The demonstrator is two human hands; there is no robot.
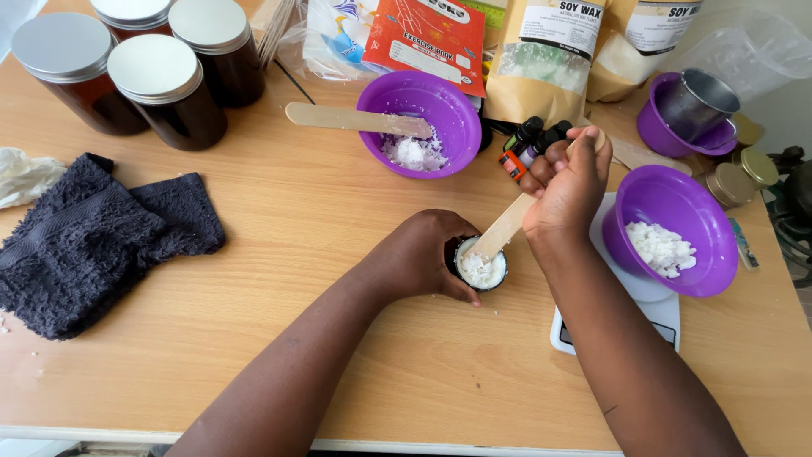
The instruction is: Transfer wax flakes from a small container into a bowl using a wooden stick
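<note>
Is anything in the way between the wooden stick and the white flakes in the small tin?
Nothing visible: the right hand has the wooden stick already down in the flakes of the small tin, which the left hand steadies.

A small dark jar point(480, 269) of white wax stands upright, a flat wooden stick point(505, 227) slanting into it

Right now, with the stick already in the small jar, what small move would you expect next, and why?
Probably a gentle press or stir downward. The right hand holds the wooden stick with its tip in the white flakes filling the small jar, which the left hand steadies on the table.
</note>
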